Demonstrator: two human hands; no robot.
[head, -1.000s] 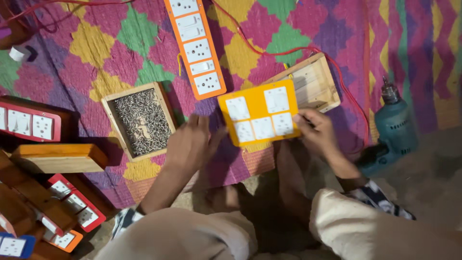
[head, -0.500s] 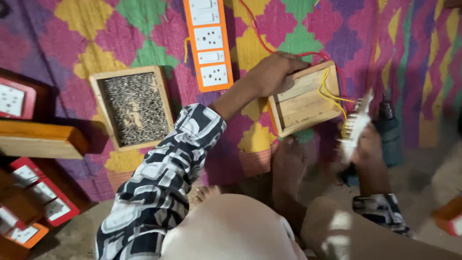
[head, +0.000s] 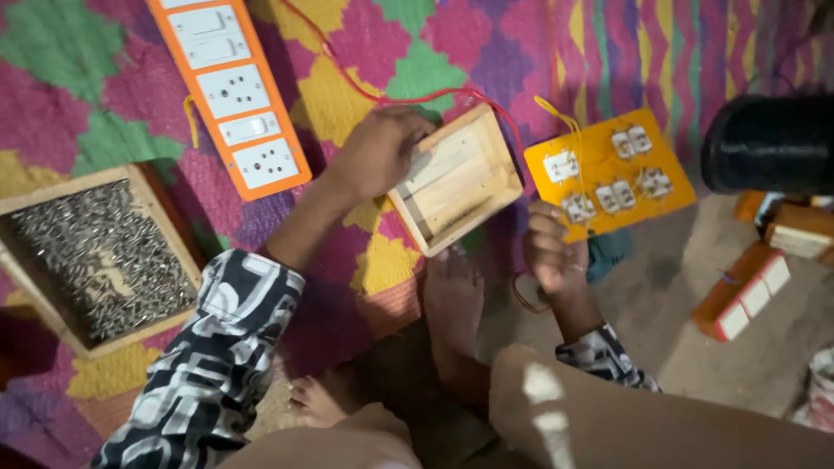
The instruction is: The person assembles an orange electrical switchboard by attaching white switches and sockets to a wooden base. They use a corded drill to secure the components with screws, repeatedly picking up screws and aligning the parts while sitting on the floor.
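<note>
Box: an open wooden box (head: 458, 178) is lying tilted on the mat (head: 417, 52), its hollow side facing up, just above the person's bare foot (head: 452, 295).
Left hand: the left hand (head: 378, 152) is resting on the box's upper left corner, fingers curled over the rim and gripping it.
Plate: an orange plate (head: 608, 169) is sitting just right of the box, back side up, showing white switch backs and a yellow wire (head: 556, 113).
Right hand: the right hand (head: 554, 252) is holding the plate's lower left corner, fingers folded and pinching its edge.
Red wire: a red wire (head: 382, 97) is running across the mat past the box's top corner.
Strip: a long orange strip (head: 230, 87) of white switches and sockets is lying upper left of the left hand.
Tray: a wooden tray (head: 95, 252) full of small screws is sitting at far left.
Far right: a black round object (head: 769, 143) is showing, with orange and white pieces (head: 743, 291) lying on the floor below it.
</note>
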